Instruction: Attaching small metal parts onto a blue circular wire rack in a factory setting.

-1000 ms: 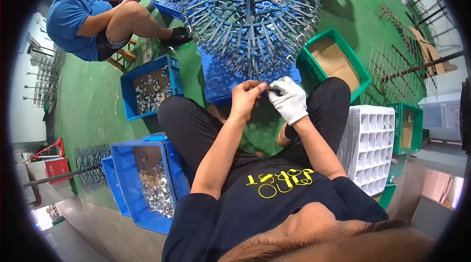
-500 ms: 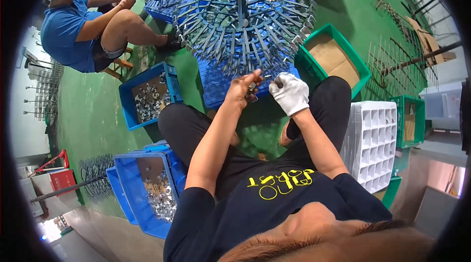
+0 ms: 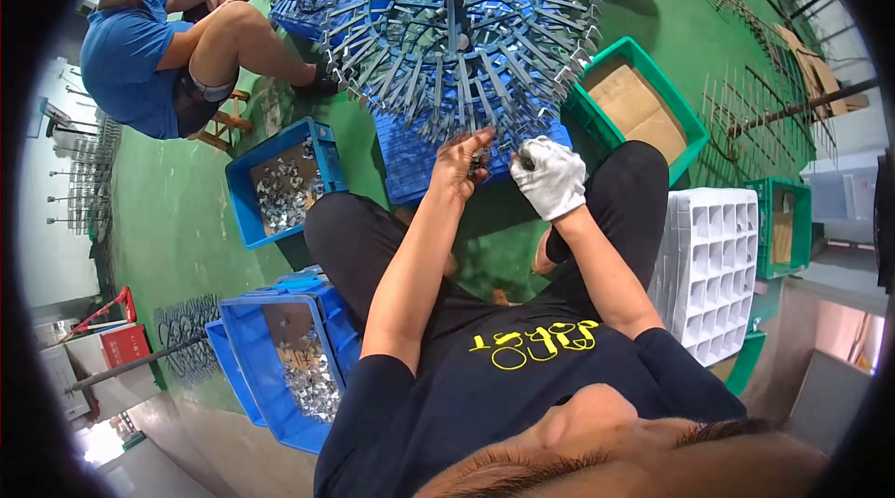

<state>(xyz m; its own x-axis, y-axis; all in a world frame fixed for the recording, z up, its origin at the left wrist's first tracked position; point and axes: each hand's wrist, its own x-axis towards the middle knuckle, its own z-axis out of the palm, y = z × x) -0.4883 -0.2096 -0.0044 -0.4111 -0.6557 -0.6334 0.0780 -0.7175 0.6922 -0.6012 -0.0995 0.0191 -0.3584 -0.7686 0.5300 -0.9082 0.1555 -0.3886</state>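
In front of me stands a round rack (image 3: 446, 88) with many flat metal prongs fanning out in tiers from a dark central post. My left hand (image 3: 459, 162), bare, is closed around several small shiny metal pieces (image 3: 479, 160) just below the rack's near edge, its fingertips up against the lowest prongs. Close by on the right, my right hand (image 3: 552, 179) wears a white glove. Its fingers are curled together near the prongs, and whatever they pinch is hidden. A gap separates the two hands.
Blue crates (image 3: 401, 162) sit under the rack. At my left are a blue bin (image 3: 328, 155) and a lower blue crate (image 3: 244, 339), both holding metal pieces. A green crate (image 3: 695, 134) and white compartment trays (image 3: 673, 255) stand right. A person (image 3: 130, 64) sits far left.
My left hand has risen slightly toward the rack's near prongs. The gloved right hand has hardly moved, and the rack has shifted a little.
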